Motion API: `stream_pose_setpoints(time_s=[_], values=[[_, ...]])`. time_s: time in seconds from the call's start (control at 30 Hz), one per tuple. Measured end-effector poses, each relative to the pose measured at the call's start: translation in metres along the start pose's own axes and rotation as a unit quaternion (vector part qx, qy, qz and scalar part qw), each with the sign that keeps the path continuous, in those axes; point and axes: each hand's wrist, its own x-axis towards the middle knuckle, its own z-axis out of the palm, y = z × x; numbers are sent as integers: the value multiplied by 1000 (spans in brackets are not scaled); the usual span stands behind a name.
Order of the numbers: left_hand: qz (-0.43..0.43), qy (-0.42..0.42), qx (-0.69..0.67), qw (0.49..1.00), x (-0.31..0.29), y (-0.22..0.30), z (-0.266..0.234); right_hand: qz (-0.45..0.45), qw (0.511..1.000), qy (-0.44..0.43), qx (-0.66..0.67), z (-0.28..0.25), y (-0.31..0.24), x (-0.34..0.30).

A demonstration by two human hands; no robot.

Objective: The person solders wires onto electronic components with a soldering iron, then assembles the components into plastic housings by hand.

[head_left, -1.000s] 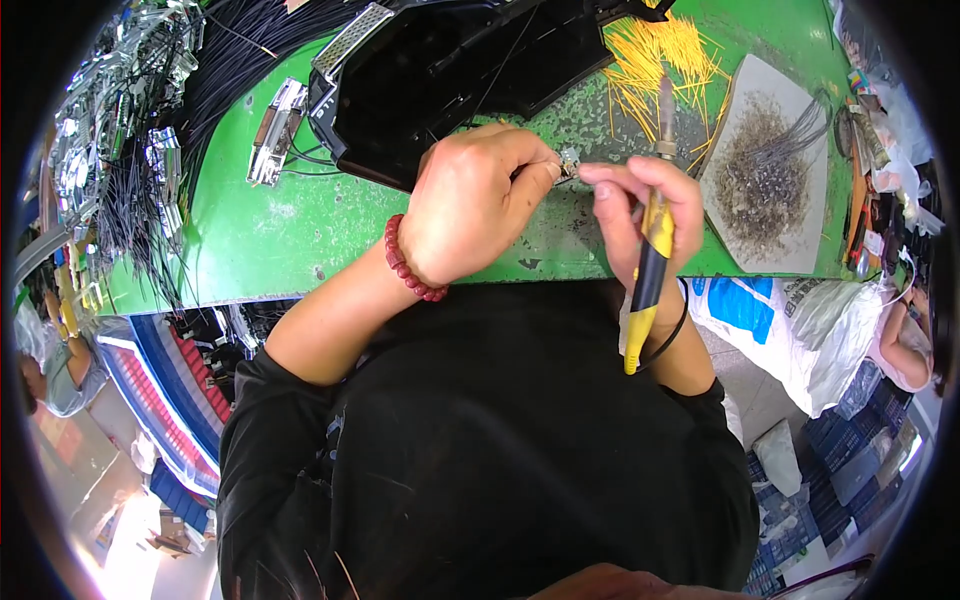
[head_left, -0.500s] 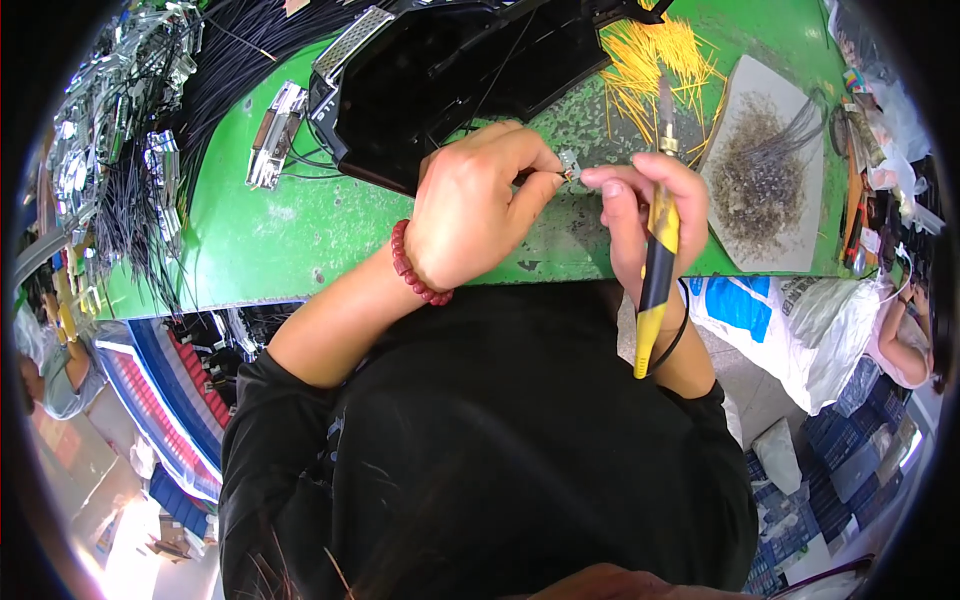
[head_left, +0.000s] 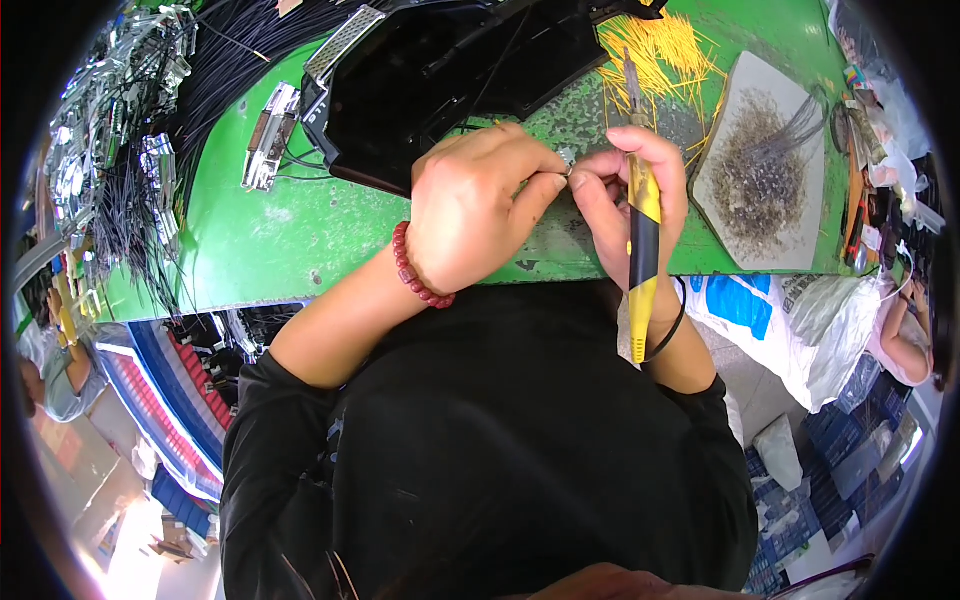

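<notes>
My left hand (head_left: 485, 205), with a red bead bracelet at the wrist, pinches a tiny part at its fingertips, mostly hidden by the fingers. Close against it, the thumb and a finger of my right hand (head_left: 640, 205) meet at the same small part. A yellow and black soldering iron (head_left: 645, 235) rests in my right hand, its metal tip pointing away from me and its black cord hanging by the wrist. Just beyond my left hand lies a large black plastic housing (head_left: 450, 75) with a silver perforated strip.
Yellow thin tubes (head_left: 665, 50) lie scattered at the far right. Beside them is a grey board (head_left: 725, 225) with dark wire scraps. Chrome lamp parts with black wires (head_left: 145, 90) pile up at the left, and one chrome piece (head_left: 265, 145) sits apart on the green table (head_left: 250, 240).
My right hand has moved left, and its fingertips now meet those of my left hand. The soldering iron has swung more upright and shifted left. The black housing has slid slightly left.
</notes>
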Motion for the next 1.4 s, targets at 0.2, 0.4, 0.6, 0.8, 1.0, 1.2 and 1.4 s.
stream_pose_setpoints(time_s=[0.2,0.4,0.6,0.8,1.0,1.2,1.4], values=[[-22,-19,-18,999,2,0,0,-48,998,28,7,-10,9,1],[19,-13,33,999,1,0,-1,-176,927,-157,-292,-37,1,22],[34,-13,65,997,2,1,4,-156,929,-112,-315,-25,6,21],[58,-24,95,993,7,-4,16,-108,934,-19,-339,-10,0,2],[34,-68,108,991,12,-4,17,-87,958,-30,-271,-16,4,4],[20,-110,128,985,17,-2,16,-73,968,-56,-231,-22,4,5],[30,-129,149,980,17,-2,17,2,993,18,-115,-36,9,-13]])
